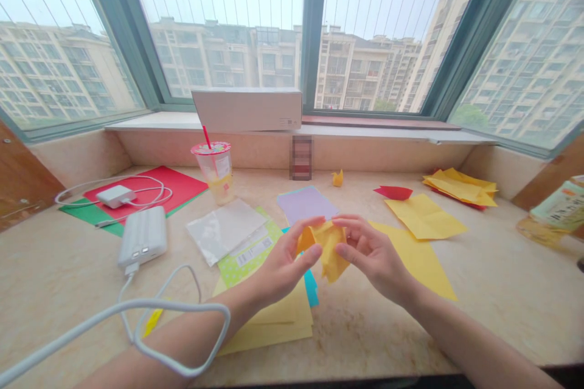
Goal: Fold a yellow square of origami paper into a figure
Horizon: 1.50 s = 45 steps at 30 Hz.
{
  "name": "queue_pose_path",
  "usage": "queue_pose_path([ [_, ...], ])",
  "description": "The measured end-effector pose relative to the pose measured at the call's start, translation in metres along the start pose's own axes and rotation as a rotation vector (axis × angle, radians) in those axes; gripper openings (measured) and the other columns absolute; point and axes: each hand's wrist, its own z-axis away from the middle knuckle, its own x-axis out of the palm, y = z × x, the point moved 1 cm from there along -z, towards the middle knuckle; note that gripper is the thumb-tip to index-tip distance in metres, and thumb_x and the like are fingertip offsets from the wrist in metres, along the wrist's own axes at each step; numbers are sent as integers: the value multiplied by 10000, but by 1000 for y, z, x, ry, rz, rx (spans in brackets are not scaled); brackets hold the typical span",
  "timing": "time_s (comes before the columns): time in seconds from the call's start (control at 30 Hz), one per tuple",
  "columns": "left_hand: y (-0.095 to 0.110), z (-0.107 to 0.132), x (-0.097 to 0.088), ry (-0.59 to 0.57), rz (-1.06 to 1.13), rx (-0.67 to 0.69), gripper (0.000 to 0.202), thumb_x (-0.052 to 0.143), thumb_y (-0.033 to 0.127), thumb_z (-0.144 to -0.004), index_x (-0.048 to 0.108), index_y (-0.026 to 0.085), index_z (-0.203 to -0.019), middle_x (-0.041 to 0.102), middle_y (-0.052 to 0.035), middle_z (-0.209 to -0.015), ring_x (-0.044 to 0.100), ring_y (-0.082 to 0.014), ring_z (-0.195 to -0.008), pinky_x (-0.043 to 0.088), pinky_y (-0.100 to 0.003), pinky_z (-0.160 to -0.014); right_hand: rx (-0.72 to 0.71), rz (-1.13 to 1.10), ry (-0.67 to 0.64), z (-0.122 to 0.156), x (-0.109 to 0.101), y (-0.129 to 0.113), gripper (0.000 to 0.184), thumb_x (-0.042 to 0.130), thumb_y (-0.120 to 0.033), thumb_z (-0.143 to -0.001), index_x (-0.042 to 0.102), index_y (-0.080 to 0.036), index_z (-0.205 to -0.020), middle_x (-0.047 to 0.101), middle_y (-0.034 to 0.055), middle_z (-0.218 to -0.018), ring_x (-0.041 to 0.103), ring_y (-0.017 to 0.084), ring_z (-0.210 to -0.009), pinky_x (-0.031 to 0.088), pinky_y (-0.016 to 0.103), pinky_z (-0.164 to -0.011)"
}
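Both my hands hold a folded piece of yellow paper (329,249) just above the marble counter, in the middle of the head view. My left hand (283,261) pinches its left side with thumb and fingers. My right hand (369,250) grips its right edge, fingers curled over the top. Under the hands lies a stack of coloured sheets (274,316), yellow on top with a teal one showing. A lilac sheet (306,203) lies just beyond.
A plastic cup with a red straw (215,171) stands at the back left. A white power bank (142,236) with a cable (173,304), a charger (115,196) on red paper, yellow sheets (424,216), small folded figures (337,178) and a cardboard box (249,109) surround them.
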Motion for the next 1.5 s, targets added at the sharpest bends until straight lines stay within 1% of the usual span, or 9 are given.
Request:
queue_pose_path([
  [0.27, -3, -9, -4, 157, 30, -76, 481, 608, 475, -912, 559, 183, -1292, 614, -142, -1298, 558, -279, -1224, 462, -399, -1008, 46, -44, 103, -5, -7, -1, 551, 736, -375, -828, 491, -322, -1319, 658, 58, -1144, 671, 223, -1012, 577, 393, -867],
  [0.4, -12, -12, -6, 275, 56, -221, 578, 661, 514, -862, 496, 167, -1294, 565, -162, -1273, 659, -250, -1032, 531, -424, -916, -79, 188, 203, 0, -9, 3, 330, 706, -281, -860, 582, -310, -1164, 669, 28, -1054, 670, 210, -950, 563, 374, -831],
  [0.53, -13, -10, -2, 127, 167, -320, 652, 625, 559, -873, 433, 146, -1339, 629, -116, -1050, 712, -211, -798, 568, -430, -817, -380, 528, 111, 3, -9, 3, 138, 655, -132, -874, 639, -264, -910, 682, 23, -878, 642, 204, -856, 530, 368, -783],
  [0.7, -9, -6, 5, -79, 214, -207, 470, 637, 465, -903, 571, 143, -1239, 654, -138, -1175, 662, -246, -1035, 533, -409, -924, -545, 791, -142, 2, -1, 0, 239, 597, -97, -898, 685, -271, -1037, 717, 51, -1031, 630, 225, -947, 494, 406, -836],
  [0.87, -18, -10, -1, 7, 152, -154, 359, 635, 413, -916, 650, 134, -1142, 698, -113, -1124, 657, -249, -1036, 523, -380, -927, -518, 821, -269, 4, 3, -3, 239, 629, -211, -916, 662, -262, -1148, 703, 65, -1140, 621, 243, -1040, 471, 425, -902],
  [1.03, -22, -11, -1, 41, 141, -187, 424, 603, 485, -916, 665, 131, -1142, 709, -115, -1082, 689, -252, -921, 568, -370, -804, -410, 647, 137, -1, -3, 3, 130, 633, -243, -915, 672, -249, -1038, 644, 86, -1117, 612, 244, -1065, 501, 407, -900],
  [1.1, -21, -9, 3, 3, 123, -175, 455, 577, 520, -918, 678, 130, -1129, 718, -113, -1042, 692, -253, -902, 572, -362, -781, -267, 533, 183, -3, -3, 8, 175, 674, -305, -886, 637, -242, -1046, 633, 91, -1144, 626, 245, -1045, 519, 399, -872],
  [1.23, -18, -5, 9, -40, 45, -180, 491, 498, 549, -945, 717, 126, -1063, 731, -106, -964, 694, -261, -870, 573, -362, -763, 27, 217, 157, -5, 4, 15, 247, 707, -366, -853, 528, -239, -965, 660, 26, -890, 662, 195, -823, 551, 341, -744],
  [1.5, -22, -7, 0, 130, -41, -78, 376, 587, 374, -941, 592, 183, -1264, 721, -95, -1073, 672, -228, -950, 533, -337, -843, 128, -25, 79, -4, 12, 10, 361, 725, -324, -836, 449, -264, -1060, 664, -36, -808, 664, 165, -792, 545, 313, -750],
])
